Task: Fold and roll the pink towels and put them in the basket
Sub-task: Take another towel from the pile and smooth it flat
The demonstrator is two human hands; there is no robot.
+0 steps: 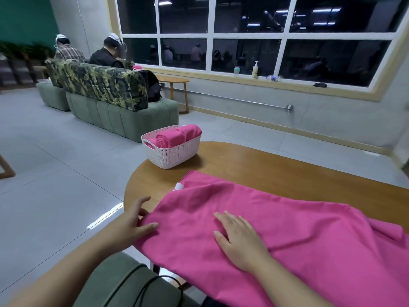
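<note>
A pink towel lies spread across the near part of the round wooden table, with a white tag at its far left edge. My right hand rests flat on it, fingers straight. At the towel's left edge, my left hand pinches the cloth between thumb and fingers. A white woven basket stands at the table's far left and holds rolled pink towels.
A green cushioned seat with a black cable sits below my arms. Across the grey tiled floor stands a green sofa with two seated people, a small wooden side table, and a windowsill with bottles.
</note>
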